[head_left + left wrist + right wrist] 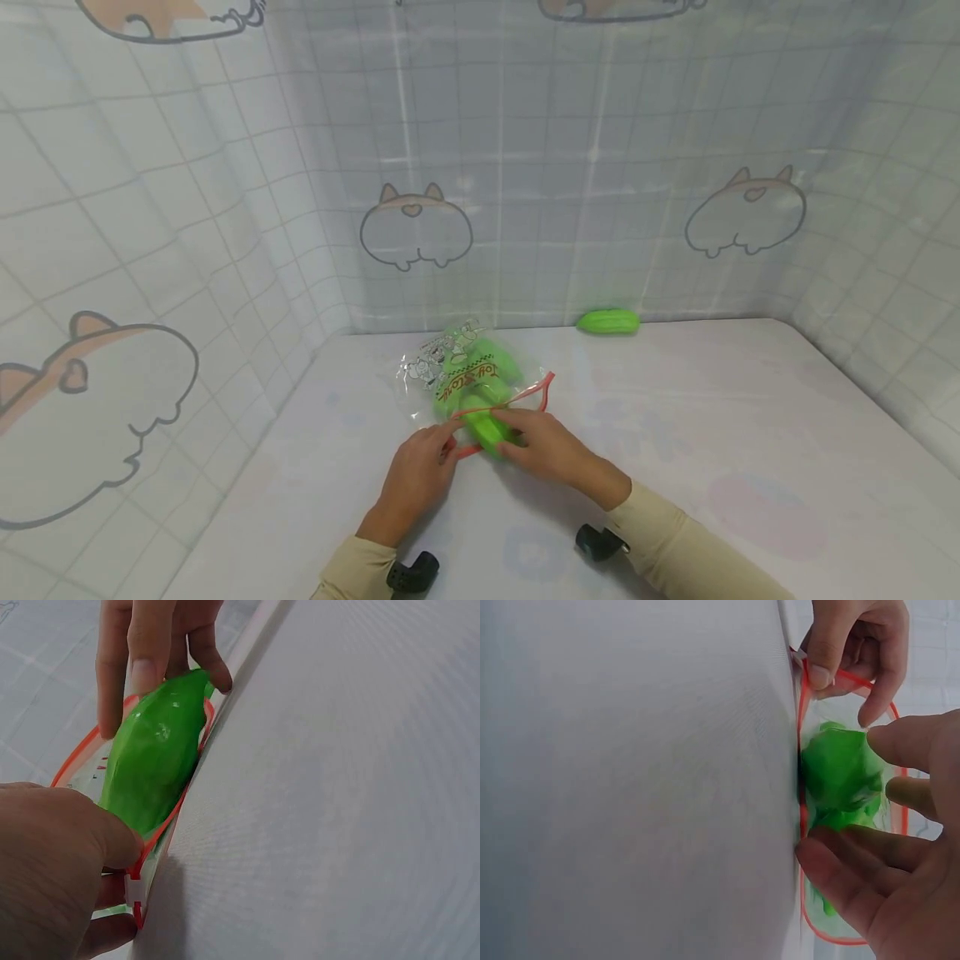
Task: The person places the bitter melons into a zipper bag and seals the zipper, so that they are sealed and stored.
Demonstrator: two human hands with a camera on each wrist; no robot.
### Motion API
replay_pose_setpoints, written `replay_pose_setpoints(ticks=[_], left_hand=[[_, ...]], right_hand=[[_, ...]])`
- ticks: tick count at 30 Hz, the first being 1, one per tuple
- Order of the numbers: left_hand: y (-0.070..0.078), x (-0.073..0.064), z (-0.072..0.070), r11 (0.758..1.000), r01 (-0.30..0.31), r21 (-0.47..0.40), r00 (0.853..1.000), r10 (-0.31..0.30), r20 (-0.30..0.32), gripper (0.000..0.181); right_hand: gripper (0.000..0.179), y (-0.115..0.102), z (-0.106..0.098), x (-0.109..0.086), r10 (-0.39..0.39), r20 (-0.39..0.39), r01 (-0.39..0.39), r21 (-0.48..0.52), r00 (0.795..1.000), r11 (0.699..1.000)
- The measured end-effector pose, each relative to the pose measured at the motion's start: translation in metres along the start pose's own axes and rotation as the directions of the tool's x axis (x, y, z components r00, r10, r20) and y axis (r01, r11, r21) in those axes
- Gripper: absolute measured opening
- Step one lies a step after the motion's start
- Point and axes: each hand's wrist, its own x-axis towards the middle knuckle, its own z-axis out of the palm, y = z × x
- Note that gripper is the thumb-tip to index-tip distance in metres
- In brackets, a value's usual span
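Observation:
A clear zip bag [420, 392] with "Toy Story" print and a red zip edge lies on the table, its mouth toward me, with green pieces [476, 375] inside. At the mouth lies a glossy, ridged green toy vegetable [154, 754], part in the bag. My left hand [422, 468] pinches the left end of the red edge, beside the white slider [133, 890]. My right hand [547, 446] holds the near end of the toy vegetable, fingers spread round it. In the right wrist view its fingertips [881, 742] are right at the green surface.
Another ridged green toy vegetable [608, 322] lies at the back of the white table [675, 433], against the tiled-pattern curtain [525, 242]. Similar sheeting rises at both sides. A dark wrist device [600, 543] sits below each sleeve.

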Motion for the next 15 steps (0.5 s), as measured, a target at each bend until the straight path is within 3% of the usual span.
replay_pose_setpoints(ticks=[9, 15], left_hand=[[-0.001, -0.001, 0.0, 1.0, 0.019, -0.011, 1.0, -0.019, 0.014, 0.039], [-0.002, 0.0, 0.002, 1.0, 0.003, -0.009, 1.0, -0.003, 0.0, 0.04]], right_hand=[[0.033, -0.004, -0.009, -0.022, -0.057, -0.092, 0.054, -0.034, 0.994, 0.998], [0.031, -0.01, -0.014, -0.031, -0.109, -0.031, 0.107, -0.057, 0.994, 0.993]])
